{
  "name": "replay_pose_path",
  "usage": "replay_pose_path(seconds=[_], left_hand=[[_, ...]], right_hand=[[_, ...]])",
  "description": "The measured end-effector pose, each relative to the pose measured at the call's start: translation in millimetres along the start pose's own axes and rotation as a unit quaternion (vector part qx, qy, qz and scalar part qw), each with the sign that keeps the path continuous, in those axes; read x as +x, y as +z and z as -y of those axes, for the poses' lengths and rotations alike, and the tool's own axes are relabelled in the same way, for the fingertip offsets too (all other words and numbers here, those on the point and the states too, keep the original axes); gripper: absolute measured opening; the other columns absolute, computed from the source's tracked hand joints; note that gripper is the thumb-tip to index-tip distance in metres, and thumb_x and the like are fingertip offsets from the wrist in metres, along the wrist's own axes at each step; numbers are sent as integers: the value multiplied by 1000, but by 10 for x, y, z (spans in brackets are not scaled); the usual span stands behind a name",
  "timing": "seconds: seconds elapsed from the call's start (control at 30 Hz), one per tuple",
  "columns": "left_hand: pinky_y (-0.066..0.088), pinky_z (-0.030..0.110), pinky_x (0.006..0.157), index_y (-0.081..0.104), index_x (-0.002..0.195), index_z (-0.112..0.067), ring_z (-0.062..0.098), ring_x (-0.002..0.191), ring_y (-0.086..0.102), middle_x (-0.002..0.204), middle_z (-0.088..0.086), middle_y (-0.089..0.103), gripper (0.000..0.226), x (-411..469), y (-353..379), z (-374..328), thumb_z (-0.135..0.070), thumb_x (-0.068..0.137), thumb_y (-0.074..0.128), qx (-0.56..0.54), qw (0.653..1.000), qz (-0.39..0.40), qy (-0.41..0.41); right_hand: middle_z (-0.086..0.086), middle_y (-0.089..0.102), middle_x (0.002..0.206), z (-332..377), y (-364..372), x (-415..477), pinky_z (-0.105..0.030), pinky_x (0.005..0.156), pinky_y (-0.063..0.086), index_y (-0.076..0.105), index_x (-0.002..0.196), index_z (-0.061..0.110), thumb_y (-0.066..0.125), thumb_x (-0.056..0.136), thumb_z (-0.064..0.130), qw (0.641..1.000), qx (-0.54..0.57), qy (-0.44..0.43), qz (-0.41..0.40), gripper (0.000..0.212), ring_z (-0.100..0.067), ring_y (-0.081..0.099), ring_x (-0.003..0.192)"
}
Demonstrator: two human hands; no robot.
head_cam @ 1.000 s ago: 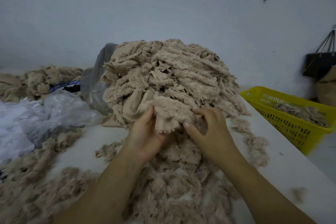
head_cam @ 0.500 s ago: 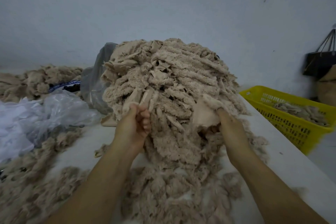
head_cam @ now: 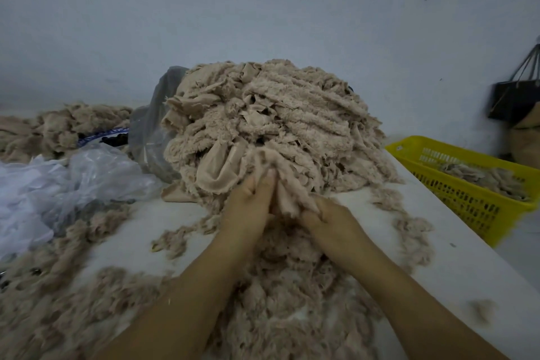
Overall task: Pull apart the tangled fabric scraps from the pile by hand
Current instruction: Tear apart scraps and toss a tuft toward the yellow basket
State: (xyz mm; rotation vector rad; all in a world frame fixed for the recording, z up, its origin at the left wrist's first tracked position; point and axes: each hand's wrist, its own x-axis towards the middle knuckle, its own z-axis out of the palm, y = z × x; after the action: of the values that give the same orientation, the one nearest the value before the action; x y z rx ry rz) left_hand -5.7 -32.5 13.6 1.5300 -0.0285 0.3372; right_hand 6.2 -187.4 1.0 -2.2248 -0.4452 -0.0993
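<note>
While both hands meet on one scrap [head_cam: 292,199] at the front foot of the pile [head_cam: 277,126], work the split right there.
Left hand [head_cam: 248,210]: fingers [head_cam: 264,184] near straight, pressed along the strip, tips sunk in cloth; can't tell if the thumb pinches. Right hand [head_cam: 330,221]: fingers curled round the scrap's lower end, closed on it. Advice: grip close to the tangle and pull sideways in short tugs, not toward you, or the pile may slump across the desk [head_cam: 444,245].
</note>
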Motion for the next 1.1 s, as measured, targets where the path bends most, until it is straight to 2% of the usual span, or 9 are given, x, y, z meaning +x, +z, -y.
replay_pose_path(seconds=[0.2,0.3,0.43,0.5,0.57,0.7,0.83,1.0,1.1], left_hand=[[48,20,47,68,97,-20,10,64,57,77,-3,65,21,182,-266,-161,-35,101,53,-313,936,-125,-103],[52,23,55,68,98,-23,10,70,60,82,-6,68,18,194,-328,-145,-34,101,54,-337,924,-122,-134],[60,33,66,66,107,-16,12,56,67,86,0,69,18,182,-346,-128,-26,104,51,-397,900,-80,-160],[62,33,72,66,112,-10,15,73,73,91,4,75,24,196,-355,-125,-22,105,47,-413,896,-46,-158],[56,36,94,68,118,-7,21,99,69,109,9,71,27,193,-340,-129,-16,102,49,-378,911,-6,-164],[53,30,77,77,77,-39,12,81,65,93,-1,70,27,57,-182,-159,-49,94,59,-111,982,97,-120],[55,24,79,74,94,-44,4,93,71,97,-15,76,36,-54,-33,-114,-72,72,68,105,978,175,-31],[53,18,49,79,80,-24,9,57,69,69,4,73,13,3,-171,-207,-34,75,72,-200,966,132,-93],[46,14,38,76,73,-21,7,41,62,54,2,66,13,9,-245,-243,-23,76,64,-325,929,126,-127]], right_hand=[[-16,50,71,-190,-257,86,-34,59,32,44,78,7,40,101,17,975,103,107,-167,25,-20,40,58],[6,35,52,-167,-280,73,-35,54,27,39,70,19,41,101,19,962,169,98,-188,31,-12,27,45],[-22,50,78,-72,-254,49,-37,54,38,60,83,29,43,103,30,959,220,55,-172,26,-21,41,57],[-24,54,82,-41,-255,28,-34,53,42,63,87,30,45,104,34,959,231,32,-160,25,-23,44,58],[-17,59,81,-6,-241,9,-30,54,44,64,83,29,46,103,37,963,224,4,-150,27,-29,50,61],[6,65,84,50,-159,8,-23,63,46,65,86,32,49,101,35,971,197,-40,-133,23,-15,59,72],[25,63,81,104,-121,5,-7,61,41,62,87,37,49,102,30,980,158,-75,-99,21,7,57,72],[8,46,67,21,-100,-24,-21,52,28,50,81,31,50,98,19,997,41,-58,-6,21,-10,39,56],[8,54,63,-30,-130,10,-20,47,27,52,88,14,44,101,14,997,38,-10,-60,15,-9,40,48]])
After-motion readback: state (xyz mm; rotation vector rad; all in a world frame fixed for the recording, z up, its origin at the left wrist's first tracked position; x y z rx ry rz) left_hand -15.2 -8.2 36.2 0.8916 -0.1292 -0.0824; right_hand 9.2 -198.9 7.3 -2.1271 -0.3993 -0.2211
